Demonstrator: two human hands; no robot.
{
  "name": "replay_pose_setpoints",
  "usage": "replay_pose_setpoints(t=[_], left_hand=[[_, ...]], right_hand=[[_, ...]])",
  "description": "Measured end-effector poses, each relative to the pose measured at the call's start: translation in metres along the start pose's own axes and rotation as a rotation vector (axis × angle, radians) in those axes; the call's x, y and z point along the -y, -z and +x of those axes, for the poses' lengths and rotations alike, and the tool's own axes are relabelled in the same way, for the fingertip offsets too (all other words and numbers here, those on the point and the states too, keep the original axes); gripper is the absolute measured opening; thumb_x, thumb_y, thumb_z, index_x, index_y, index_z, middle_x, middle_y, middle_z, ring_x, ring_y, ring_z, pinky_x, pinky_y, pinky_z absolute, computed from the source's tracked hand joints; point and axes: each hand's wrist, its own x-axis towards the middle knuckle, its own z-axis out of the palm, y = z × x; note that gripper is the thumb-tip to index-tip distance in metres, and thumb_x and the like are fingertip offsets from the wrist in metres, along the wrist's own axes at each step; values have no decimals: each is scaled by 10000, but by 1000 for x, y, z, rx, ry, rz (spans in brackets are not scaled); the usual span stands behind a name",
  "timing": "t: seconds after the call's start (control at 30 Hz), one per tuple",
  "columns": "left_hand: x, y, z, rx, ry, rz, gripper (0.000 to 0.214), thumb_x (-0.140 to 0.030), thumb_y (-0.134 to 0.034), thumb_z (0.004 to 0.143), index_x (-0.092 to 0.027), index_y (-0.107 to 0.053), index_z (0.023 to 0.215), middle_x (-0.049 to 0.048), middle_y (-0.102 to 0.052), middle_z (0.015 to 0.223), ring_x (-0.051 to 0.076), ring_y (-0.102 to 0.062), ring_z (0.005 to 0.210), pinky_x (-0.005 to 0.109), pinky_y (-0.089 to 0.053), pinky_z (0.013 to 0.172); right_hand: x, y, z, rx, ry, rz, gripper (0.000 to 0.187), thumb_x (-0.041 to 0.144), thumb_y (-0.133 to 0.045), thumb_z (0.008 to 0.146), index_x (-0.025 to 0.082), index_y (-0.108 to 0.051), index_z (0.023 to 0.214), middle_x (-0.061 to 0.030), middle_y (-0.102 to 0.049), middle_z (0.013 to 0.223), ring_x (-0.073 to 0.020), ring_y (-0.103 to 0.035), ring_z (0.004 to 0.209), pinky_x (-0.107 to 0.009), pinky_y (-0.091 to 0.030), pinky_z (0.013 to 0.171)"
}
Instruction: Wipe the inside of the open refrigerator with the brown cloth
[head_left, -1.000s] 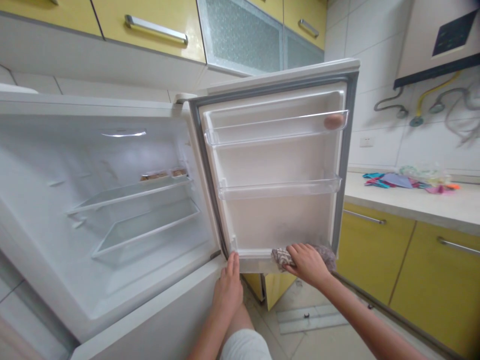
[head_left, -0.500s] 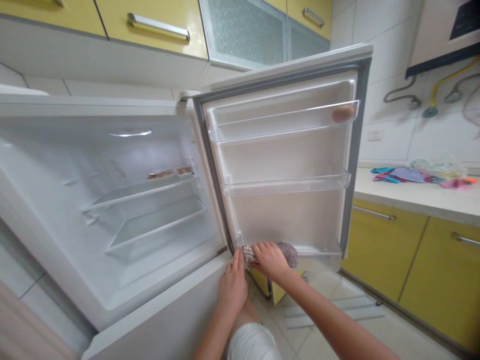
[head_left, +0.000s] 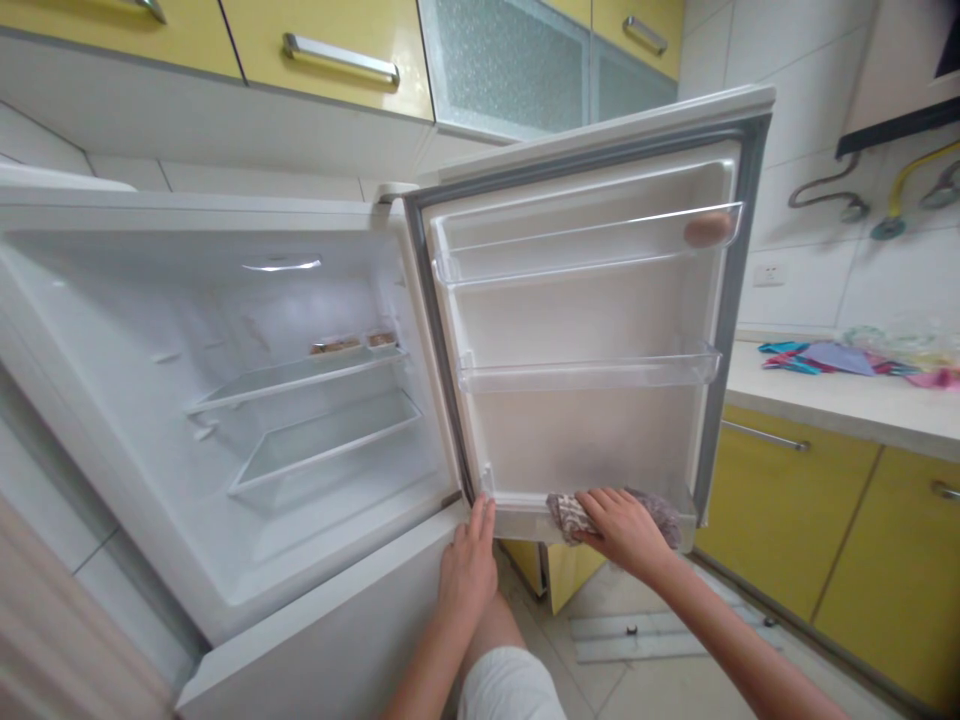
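Observation:
My right hand (head_left: pixel 624 528) is wrapped over a patterned brown-and-white cloth (head_left: pixel 568 514), pressing it on the front of the bottom door bin (head_left: pixel 517 522). The cloth's greyish end sticks out to the right of the hand. Against the left end of that bin rests my left hand (head_left: pixel 471 555), fingers stretched out and holding nothing. The fridge door (head_left: pixel 570 440) stands wide open, with a clear middle bin (head_left: pixel 592 374) and a clear top bin (head_left: pixel 592 245). A brown egg-like thing (head_left: pixel 708 229) sits at the top bin's right end.
To the left, the open fridge (head_left: pixel 225 560) has glass shelves (head_left: pixel 330 435), with small food packs (head_left: pixel 337 346) on the upper one. Coloured cloths (head_left: pixel 832 356) lie on the right counter (head_left: pixel 750 382). Below the door, pale panels (head_left: pixel 637 640) lie on the floor beside an open yellow cabinet door (head_left: pixel 574 572).
My right hand has slid the cloth rightward along the bottom bin, from near its left end toward its right end. My left hand stays at the bin's left end.

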Motion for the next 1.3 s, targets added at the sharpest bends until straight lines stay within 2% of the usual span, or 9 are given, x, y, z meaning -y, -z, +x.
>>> replay_pose_setpoints(t=[0.1, 0.2, 0.47, 0.6, 0.73, 0.9, 1.0, 1.13, 1.3], left_hand=[[0, -2, 1, -2, 26, 11, 776, -15, -355, 842, -267, -275, 1571, 19, -252, 1677, 229, -618, 1126, 345, -593, 862], [-1, -9, 5, -6, 63, -17, 741, -38, -376, 853, -253, -305, 1558, 60, -299, 1657, 236, -629, 1150, 344, -592, 864], [7, -24, 14, 7, 118, -148, 718, -72, -350, 896, -256, -231, 1579, 111, -410, 1592, 238, -644, 1189, 340, -566, 921], [6, -25, 14, 17, 100, -240, 710, -62, -308, 910, -241, -194, 1588, 113, -420, 1586, 219, -591, 1278, 313, -522, 990], [3, -18, 13, 66, 102, -276, 713, -75, -308, 916, -243, -156, 1592, 131, -486, 1523, 217, -610, 1244, 309, -528, 941], [3, -6, 13, 141, 97, -260, 702, -103, -316, 932, -232, -119, 1594, 146, -546, 1438, 205, -641, 1181, 289, -516, 891], [4, -4, 14, 158, 103, -252, 681, -118, -313, 939, -206, -136, 1590, 154, -556, 1423, 205, -640, 1179, 289, -501, 905], [6, -3, 14, 180, 122, -250, 655, -144, -317, 942, -165, -172, 1580, 163, -590, 1374, 229, -643, 1167, 313, -499, 907], [9, -1, 11, 186, 110, -233, 693, -136, -338, 931, -199, -128, 1589, 144, -622, 1311, 231, -661, 1118, 328, -508, 875]], right_hand=[[-19, 5, -15, -21, 2, -13, 390, 400, -718, 862, 210, -579, 1173, -56, -684, 1013, -233, -626, 919, -349, -381, 771], [-27, 9, -22, -45, -7, -36, 394, 380, -721, 855, 207, -582, 1181, -61, -691, 1025, -234, -628, 917, -353, -379, 783], [-17, 10, -13, -49, -87, -20, 307, 355, -730, 807, 217, -621, 1058, -35, -674, 925, -230, -607, 888, -353, -341, 784], [-1, 8, 4, -11, -97, 0, 268, 400, -718, 820, 222, -614, 991, -35, -668, 907, -229, -597, 871, -348, -326, 769], [28, 0, 29, 16, -95, 15, 273, 419, -722, 822, 216, -600, 956, -51, -669, 913, -239, -597, 884, -352, -345, 769], [72, -14, 64, 55, -42, 41, 312, 438, -714, 844, 187, -611, 999, -87, -670, 949, -236, -611, 899, -355, -435, 768], [92, -23, 78, 61, -12, 45, 361, 457, -647, 910, 166, -618, 1123, -83, -659, 1074, -206, -626, 942, -372, -518, 822], [103, -30, 83, 52, 17, 44, 401, 432, -607, 951, 186, -582, 1266, -84, -609, 1268, -212, -627, 1072, -441, -559, 908], [99, -30, 80, 38, 57, 30, 345, 414, -621, 931, 189, -592, 1191, -82, -641, 1111, -194, -608, 915, -359, -516, 790]])
